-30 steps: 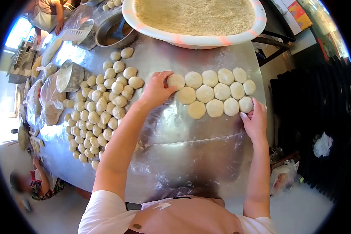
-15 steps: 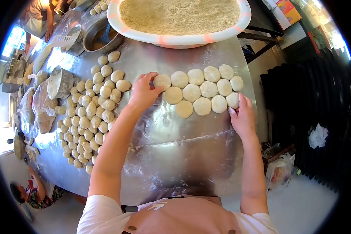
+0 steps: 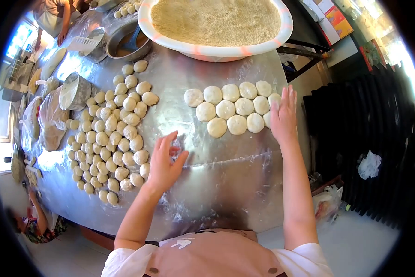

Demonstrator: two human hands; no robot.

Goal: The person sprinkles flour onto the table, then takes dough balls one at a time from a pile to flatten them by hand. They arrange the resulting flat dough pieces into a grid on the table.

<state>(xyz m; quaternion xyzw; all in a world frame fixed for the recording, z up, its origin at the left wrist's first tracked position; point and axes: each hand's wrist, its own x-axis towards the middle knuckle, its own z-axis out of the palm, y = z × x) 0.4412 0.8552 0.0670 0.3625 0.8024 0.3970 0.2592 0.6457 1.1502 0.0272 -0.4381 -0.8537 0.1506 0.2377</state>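
Flattened dough rounds (image 3: 225, 110) lie close together in staggered rows on the metal table. My right hand (image 3: 285, 115) is at the right end of these rows, fingers straight and pointing away from me, partly covering the outermost rounds. Over bare metal, between the rounds and the heap of dough balls (image 3: 107, 138), is my left hand (image 3: 165, 161), its fingers apart and nothing in it. The dough balls are pale, floury and unflattened, spread in a large group to the left.
A large white basin (image 3: 216, 48) of tan crumbs stands at the table's far edge. Beside it is a metal pot (image 3: 129, 53) with a blue utensil. A metal bowl (image 3: 73, 92) and plastic bags (image 3: 53, 117) sit far left. Black stacked trays (image 3: 360, 138) stand right. Other people are at left.
My left hand has left the leftmost dough round and come back toward me. My right hand has moved up along the right end of the rows, its fingers now straightened.
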